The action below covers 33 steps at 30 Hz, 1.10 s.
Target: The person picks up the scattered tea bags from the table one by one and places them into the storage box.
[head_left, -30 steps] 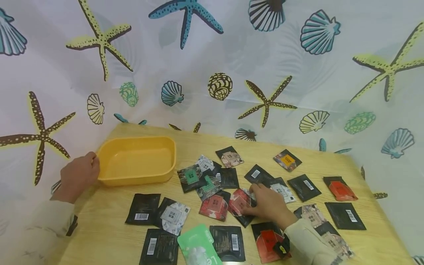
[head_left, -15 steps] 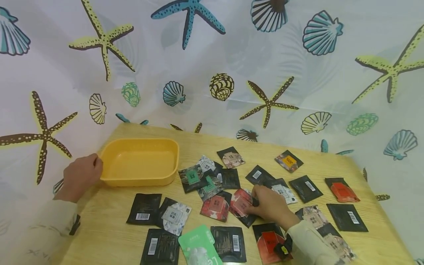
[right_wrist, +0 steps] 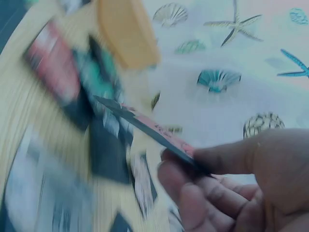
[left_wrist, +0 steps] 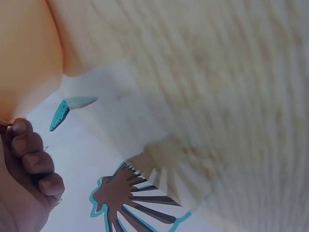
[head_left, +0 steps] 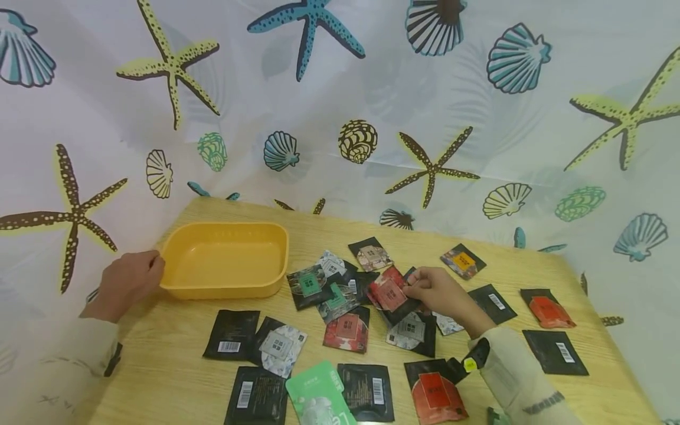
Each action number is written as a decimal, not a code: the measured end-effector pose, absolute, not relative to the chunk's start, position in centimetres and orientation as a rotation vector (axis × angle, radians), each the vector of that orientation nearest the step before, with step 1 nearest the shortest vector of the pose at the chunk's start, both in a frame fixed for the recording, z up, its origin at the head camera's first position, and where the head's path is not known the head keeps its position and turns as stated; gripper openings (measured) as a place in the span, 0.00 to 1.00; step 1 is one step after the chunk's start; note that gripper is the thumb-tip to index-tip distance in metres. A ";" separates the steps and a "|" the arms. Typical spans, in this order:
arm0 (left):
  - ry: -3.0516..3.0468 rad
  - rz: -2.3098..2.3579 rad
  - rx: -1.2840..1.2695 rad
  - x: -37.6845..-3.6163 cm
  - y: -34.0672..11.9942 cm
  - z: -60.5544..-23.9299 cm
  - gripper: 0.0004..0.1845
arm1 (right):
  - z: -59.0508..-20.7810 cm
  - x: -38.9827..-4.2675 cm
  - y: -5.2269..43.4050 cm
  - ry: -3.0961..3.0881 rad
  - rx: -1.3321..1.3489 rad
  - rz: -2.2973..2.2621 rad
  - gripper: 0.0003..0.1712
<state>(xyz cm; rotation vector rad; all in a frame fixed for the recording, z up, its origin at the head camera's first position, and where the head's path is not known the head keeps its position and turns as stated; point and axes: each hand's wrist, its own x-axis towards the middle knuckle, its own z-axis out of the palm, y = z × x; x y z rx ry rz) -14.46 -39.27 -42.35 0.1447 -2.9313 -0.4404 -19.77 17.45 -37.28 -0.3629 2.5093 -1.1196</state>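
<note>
Red packet (head_left: 389,293) pinched by one edge between thumb and fingers of right hand (head_left: 437,290), lifted off table (head_left: 175,366) — raised above the packet heap, right of tub (head_left: 225,260). Seen edge-on from the right wrist (right_wrist: 145,124), thumb on top, fingers (right_wrist: 193,203) curled beneath; much of that view blurred.

Left hand (head_left: 127,282) resting at tub's left rim, fingers loosely curled, fingertips touching the rim. From the left wrist, curled fingers (left_wrist: 34,162) beside the orange wall (left_wrist: 29,53); whether gripping or only resting, cannot tell.

Below the raised packet, a grey-and-white packet (head_left: 411,327) lying flat. Just beside it to the left, another red packet (head_left: 346,328). Green pouch (head_left: 319,398) at near edge — between black barcode packets. Orange-labelled packet (head_left: 462,260) well apart at the back. Starfish-and-shell curtain (head_left: 340,88) behind all.
</note>
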 end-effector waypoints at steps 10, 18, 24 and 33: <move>-2.946 -0.401 0.092 -14.2 -39.3 -42.2 0.18 | -36.2 -21.4 7.6 2.246 -0.226 -1.501 0.21; -2.947 -0.343 0.071 -14.4 -39.0 -42.3 0.18 | -36.9 -21.8 -0.1 2.101 -0.219 -1.647 0.24; -2.924 -0.335 0.042 -14.8 -38.6 -42.7 0.17 | -35.9 -21.1 -2.4 2.192 -0.262 -1.714 0.22; -2.928 -0.329 0.096 -14.6 -38.9 -42.2 0.18 | -35.9 -21.2 -5.9 2.247 -0.317 -1.619 0.22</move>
